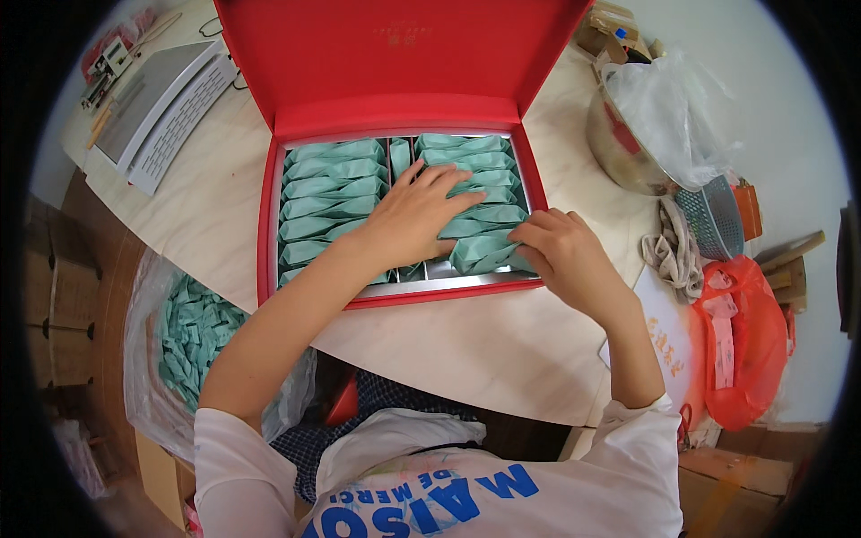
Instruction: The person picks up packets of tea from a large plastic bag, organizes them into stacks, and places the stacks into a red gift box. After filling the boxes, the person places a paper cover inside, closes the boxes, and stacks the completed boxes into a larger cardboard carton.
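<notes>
A red presentation box (268, 222) lies on the table before me, its lid (397, 60) raised at the far side. Inside, pale green wrapped packets (331, 208) are lined up in a left and a right column, with a narrow middle compartment between them that holds another green packet (399, 156). My left hand (407, 222) rests over the middle strip and the right column, fingers spread on the packets. At the near end of the right column, my right hand (568, 252) pinches the right end of a green packet (481, 253). Bare silvery lining shows beside that packet.
At left below the table, a clear plastic bag (144, 376) holds many loose green packets (198, 329). A grey-and-white appliance (168, 107) stands at the back left. On the right are a metal bowl (619, 148), a blue basket (713, 218), a cloth (672, 249) and a red plastic bag (753, 356).
</notes>
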`<state>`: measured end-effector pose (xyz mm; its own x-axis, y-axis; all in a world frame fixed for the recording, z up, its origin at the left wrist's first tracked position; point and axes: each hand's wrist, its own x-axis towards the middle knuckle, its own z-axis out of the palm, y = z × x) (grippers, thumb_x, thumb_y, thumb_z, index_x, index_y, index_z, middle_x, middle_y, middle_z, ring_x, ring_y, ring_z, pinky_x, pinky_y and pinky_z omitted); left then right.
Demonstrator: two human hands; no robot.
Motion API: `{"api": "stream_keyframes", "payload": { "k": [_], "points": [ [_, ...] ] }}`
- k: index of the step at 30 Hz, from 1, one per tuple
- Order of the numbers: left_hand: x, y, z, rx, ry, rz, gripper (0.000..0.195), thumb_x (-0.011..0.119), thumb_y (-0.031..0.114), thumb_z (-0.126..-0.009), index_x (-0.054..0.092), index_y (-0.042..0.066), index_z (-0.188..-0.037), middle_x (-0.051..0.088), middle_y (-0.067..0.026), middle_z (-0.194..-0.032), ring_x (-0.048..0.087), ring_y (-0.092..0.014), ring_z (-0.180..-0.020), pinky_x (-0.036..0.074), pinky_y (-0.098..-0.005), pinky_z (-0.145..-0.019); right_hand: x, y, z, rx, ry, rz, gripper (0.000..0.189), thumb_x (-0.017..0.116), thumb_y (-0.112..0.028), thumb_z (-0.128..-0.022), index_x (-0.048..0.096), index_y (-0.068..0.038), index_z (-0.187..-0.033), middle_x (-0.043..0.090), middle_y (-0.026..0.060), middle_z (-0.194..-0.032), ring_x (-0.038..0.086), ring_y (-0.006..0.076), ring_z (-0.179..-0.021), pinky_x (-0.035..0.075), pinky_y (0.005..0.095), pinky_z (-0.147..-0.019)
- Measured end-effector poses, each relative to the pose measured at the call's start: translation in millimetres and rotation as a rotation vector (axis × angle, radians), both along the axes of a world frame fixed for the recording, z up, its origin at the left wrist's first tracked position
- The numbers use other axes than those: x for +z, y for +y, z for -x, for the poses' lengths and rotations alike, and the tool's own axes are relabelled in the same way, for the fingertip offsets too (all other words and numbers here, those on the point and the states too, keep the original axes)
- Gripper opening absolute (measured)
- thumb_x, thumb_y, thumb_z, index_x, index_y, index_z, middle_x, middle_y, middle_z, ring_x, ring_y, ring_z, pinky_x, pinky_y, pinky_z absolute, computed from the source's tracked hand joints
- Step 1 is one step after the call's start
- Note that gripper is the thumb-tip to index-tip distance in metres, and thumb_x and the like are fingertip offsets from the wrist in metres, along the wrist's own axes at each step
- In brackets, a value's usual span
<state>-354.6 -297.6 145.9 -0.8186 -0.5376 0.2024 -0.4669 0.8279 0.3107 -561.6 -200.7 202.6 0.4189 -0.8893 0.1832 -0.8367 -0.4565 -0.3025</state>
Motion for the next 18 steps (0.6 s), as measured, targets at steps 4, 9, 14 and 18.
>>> {"api": "stream_keyframes", "payload": {
  "k": [4,9,14,18],
  "points": [
    [0,-2,-11,-0.027,0.079,-0.042,0.050,0.065,0.017,-0.081,0.051,0.016,-0.129,0.046,-0.0106,-0.134,0.038,-0.028,-0.128,0.027,-0.0442,-0.109,-31,-7,-18,0.053,-0.024,0.072,0.019,0.064,0.004,-0.070,0.062,-0.003,-0.088,0.055,0.0085,-0.085,0.053,0.0264,-0.081,0.044,0.0391,-0.075],
    [30,19,-26,-0.003,0.070,-0.121,0.041,0.057,0.022,-0.087,0.054,0.013,-0.127,0.050,-0.0095,-0.131,0.043,-0.025,-0.125,0.030,-0.0428,-0.107,-16,-6,-17,0.050,-0.097,0.077,0.023,0.068,-0.004,-0.072,0.065,-0.004,-0.095,0.056,0.0096,-0.090,0.054,0.0264,-0.090,0.044,0.0384,-0.081],
    [15,56,-40,-0.161,0.015,0.048,0.041,0.058,0.026,-0.087,0.055,0.007,-0.123,0.055,-0.0063,-0.127,0.045,-0.019,-0.124,0.032,-0.0409,-0.106,0,18,-3,0.145,0.088,0.008,0.024,0.064,-0.021,-0.083,0.066,-0.004,-0.100,0.062,0.0075,-0.116,0.054,0.0252,-0.113,0.042,0.0388,-0.095],
    [21,58,-36,-0.163,-0.077,-0.085,0.040,0.059,0.027,-0.086,0.057,0.007,-0.120,0.058,-0.0075,-0.121,0.048,-0.019,-0.122,0.034,-0.0378,-0.105,-11,25,2,0.071,-0.006,0.001,0.018,0.062,-0.019,-0.085,0.067,-0.002,-0.086,0.066,0.0100,-0.100,0.060,0.0254,-0.097,0.049,0.0351,-0.082]
  ]
}}
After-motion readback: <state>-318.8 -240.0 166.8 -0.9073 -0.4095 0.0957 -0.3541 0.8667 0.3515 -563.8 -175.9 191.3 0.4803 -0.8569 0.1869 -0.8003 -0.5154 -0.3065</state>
